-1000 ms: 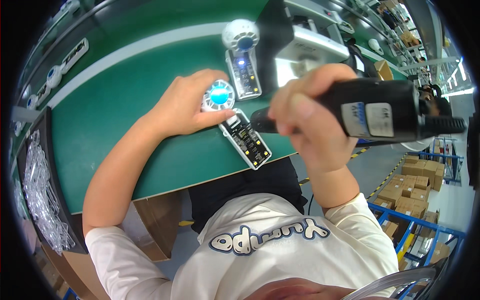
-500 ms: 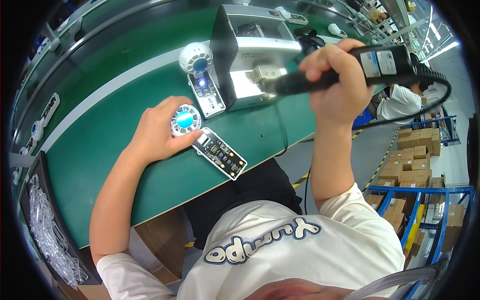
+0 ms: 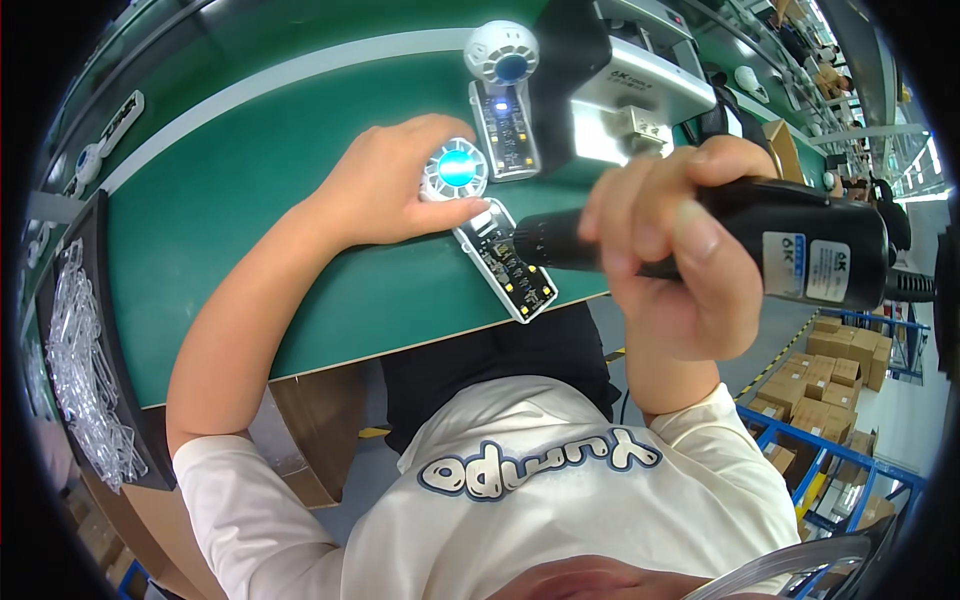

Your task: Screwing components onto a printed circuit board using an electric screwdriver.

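My left hand [image 3: 385,185] closes round the round fan-like head of a white handheld device [image 3: 509,262] on the green bench. A glossy blue disc sits in that head, and the handle lies uncovered, showing a black circuit board. In my right hand [image 3: 685,265] is a black electric screwdriver [image 3: 835,235], held almost level. Its tip end is over the board's right side; whether it touches cannot be made out. Behind, a second white device [image 3: 510,135] of the same kind rests with its board bare and a small light lit.
A metal screw feeder [image 3: 645,80] with a lit front stands at the back right. To the left, a black tray [image 3: 120,340] holds many clear plastic pieces. Another device [image 3: 108,140] lies at the far left. Boxes on blue racking [image 3: 770,430] stand right of the bench.
My right hand has brought the screwdriver from the screw feeder down and toward me, over the held device's board. The view has shifted, so the bench things appear farther right. My left hand keeps its hold.
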Motion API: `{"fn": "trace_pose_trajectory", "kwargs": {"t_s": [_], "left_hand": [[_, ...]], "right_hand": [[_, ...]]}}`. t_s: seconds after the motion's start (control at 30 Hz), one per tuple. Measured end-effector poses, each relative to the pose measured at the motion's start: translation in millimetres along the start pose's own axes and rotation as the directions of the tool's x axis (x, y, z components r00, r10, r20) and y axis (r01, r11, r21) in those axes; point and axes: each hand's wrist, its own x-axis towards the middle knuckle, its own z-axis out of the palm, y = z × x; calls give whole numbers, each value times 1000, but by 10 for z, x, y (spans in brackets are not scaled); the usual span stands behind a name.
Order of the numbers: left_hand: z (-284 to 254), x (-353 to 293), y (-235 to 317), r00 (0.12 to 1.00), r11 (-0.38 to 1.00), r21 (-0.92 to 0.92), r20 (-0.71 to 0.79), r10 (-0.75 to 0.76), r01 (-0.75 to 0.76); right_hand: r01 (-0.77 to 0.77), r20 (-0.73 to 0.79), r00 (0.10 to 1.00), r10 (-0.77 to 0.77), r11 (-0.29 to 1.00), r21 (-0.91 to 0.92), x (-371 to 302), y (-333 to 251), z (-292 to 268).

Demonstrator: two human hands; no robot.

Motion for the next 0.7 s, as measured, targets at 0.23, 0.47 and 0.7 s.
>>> {"fn": "trace_pose_trajectory", "kwargs": {"t_s": [0.23, 0.47, 0.7], "left_hand": [[17, -20, -55, 999, 999, 17, -3, 37, -36], [30, -13, -60, 1000, 1000, 16, 2, 15, -15], [14, 11, -59, 1000, 1000, -7, 13, 19, -19]], "right_hand": [[-55, 35, 998, 56, 998, -41, -10, 44, 71], [-118, -11, 993, 118, 991, -62, -12, 26, 135], [-198, 40, 978, 202, 976, -94, 106, 26, -9]]}}
